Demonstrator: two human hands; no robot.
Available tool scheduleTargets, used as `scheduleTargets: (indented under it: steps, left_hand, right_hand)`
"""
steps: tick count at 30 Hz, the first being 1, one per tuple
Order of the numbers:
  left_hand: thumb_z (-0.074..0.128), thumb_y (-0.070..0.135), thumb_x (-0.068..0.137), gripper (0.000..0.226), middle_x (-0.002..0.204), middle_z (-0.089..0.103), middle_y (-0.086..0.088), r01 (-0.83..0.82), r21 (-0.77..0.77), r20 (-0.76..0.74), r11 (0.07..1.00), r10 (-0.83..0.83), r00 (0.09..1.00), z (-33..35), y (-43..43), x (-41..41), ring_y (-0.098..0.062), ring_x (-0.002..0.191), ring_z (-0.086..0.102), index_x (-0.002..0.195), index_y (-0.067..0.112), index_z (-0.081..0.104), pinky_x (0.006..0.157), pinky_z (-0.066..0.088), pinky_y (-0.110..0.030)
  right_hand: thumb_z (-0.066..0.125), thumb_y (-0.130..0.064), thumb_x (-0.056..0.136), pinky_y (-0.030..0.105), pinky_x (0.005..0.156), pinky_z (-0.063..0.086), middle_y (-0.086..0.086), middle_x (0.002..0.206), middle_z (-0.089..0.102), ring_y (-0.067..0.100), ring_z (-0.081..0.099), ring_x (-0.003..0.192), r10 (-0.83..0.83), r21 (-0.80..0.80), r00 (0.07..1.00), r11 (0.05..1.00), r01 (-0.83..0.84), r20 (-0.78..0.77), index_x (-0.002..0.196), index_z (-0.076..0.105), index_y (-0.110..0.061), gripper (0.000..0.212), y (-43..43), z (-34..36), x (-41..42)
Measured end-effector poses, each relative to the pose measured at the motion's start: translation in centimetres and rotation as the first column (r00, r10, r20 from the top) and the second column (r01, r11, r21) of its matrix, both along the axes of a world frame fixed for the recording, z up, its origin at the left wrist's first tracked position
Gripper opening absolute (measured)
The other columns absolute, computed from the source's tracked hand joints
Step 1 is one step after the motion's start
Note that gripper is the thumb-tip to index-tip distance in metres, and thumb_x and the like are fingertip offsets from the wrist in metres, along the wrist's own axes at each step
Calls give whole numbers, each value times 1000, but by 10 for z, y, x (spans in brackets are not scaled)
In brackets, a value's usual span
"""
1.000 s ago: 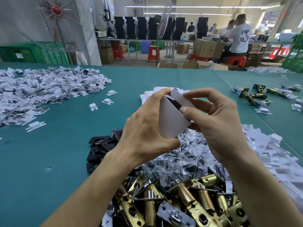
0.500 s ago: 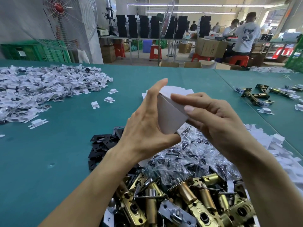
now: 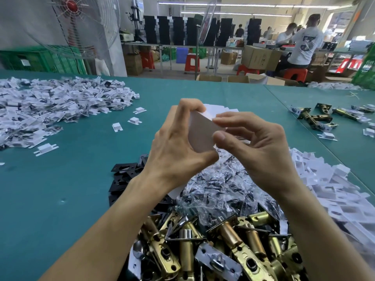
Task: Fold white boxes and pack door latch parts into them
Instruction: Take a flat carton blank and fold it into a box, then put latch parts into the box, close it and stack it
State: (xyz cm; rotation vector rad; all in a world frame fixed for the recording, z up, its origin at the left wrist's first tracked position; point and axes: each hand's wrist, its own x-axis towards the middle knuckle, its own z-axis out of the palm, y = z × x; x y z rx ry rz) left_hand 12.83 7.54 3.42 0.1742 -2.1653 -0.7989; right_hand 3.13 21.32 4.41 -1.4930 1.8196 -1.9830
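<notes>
Two hands hold one box up over the middle of the table, above the heaps of parts. The left hand clamps it, fingers curled over the top corner and thumb hooked under the lower edge. The right hand pinches the box's right end, forefinger lying along the top edge and thumb pressed on the near face. The box is tilted, its plain face turned toward the camera; whether its flaps are tucked in cannot be told.

Below the wrists lies a pile of brass latches, and just beyond it a mound of clear bags with dark small parts inside. Black plates lie to the left of the bags, touching them. White inserts are heaped on the right, and a wider spread of them covers the far left of the table. A few more latches lie well apart at the far right.
</notes>
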Motion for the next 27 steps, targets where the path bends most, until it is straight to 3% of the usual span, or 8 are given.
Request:
scheduleTargets:
  steps: [5, 10, 13, 16, 18, 21, 23, 27]
  left_hand:
    - [73, 41, 65, 59, 110, 54, 1, 17, -13, -13, 1000, -17, 1000, 0, -1, 0, -13, 86, 58, 112, 38, 38, 57, 47, -23]
    - [81, 56, 64, 83, 133, 41, 1, -18, -40, -62, 999, 15, 998, 7, 2, 4, -9, 120, 45, 131, 34, 36, 93, 41, -12]
    - [77, 60, 68, 69, 121, 50, 3, -75, 308, -139, 948, 123, 983, 21, 5, 8, -11, 109, 56, 119, 32, 40, 81, 50, -18]
    - [63, 64, 72, 75, 126, 57, -7, 159, 836, -75, 526, -178, 981, 34, -4, 11, -26, 112, 64, 134, 26, 43, 81, 61, -46]
    - [58, 71, 78, 81, 123, 67, -15, 281, 916, -140, 286, -427, 893, 36, -7, 16, -32, 107, 69, 135, 14, 53, 85, 59, -53]
    - [57, 64, 77, 66, 91, 73, -14, 363, 927, -282, 97, -459, 843, 35, -7, 17, -27, 80, 71, 110, 6, 62, 71, 61, -42]
    - [69, 49, 74, 63, 93, 68, -13, 318, 941, -264, 115, -339, 903, 35, -9, 13, -27, 79, 69, 121, 8, 57, 68, 61, -40]
    - [75, 29, 72, 69, 106, 63, -11, 183, 853, -212, 488, 6, 977, 32, -21, 11, -29, 95, 66, 134, 14, 51, 76, 59, -45]
  right_hand:
    - [71, -18, 86, 71, 65, 49, 24, 93, 65, 54, 62, 74, 45, 31, 999, 998, -46, 22, 107, 72, -38, 29, -7, -3, 6]
    - [70, -2, 88, 44, 69, 62, -3, 102, 70, 18, 73, 85, -186, -39, 981, 982, 184, -53, 120, 61, -34, 46, -3, -2, 1]
    - [72, -6, 87, 38, 78, 61, 0, 117, 63, 16, 67, 106, -306, -133, 947, 947, 293, -93, 136, 48, -26, 58, 0, 0, -4]
    - [72, -7, 86, 33, 80, 61, 10, 121, 55, 13, 59, 116, -261, -179, 935, 958, 222, -239, 134, 51, -19, 54, -2, -1, 4]
    - [75, 1, 82, 36, 81, 61, 5, 113, 52, 16, 59, 112, -215, -106, 897, 976, 189, -387, 129, 59, -17, 53, -5, -6, 13]
    - [77, 8, 76, 38, 85, 57, 5, 112, 54, 19, 58, 111, -150, -11, 851, 986, 167, -503, 118, 68, -14, 49, -9, -12, 24]
    - [76, -1, 81, 38, 92, 54, 3, 116, 57, 14, 57, 113, -85, 85, 857, 985, 149, -508, 119, 68, -17, 42, -10, -11, 28]
    - [68, -31, 89, 33, 95, 50, -16, 113, 59, -1, 55, 107, 0, 409, 893, 889, 206, -450, 123, 56, -31, 35, -4, -14, 33]
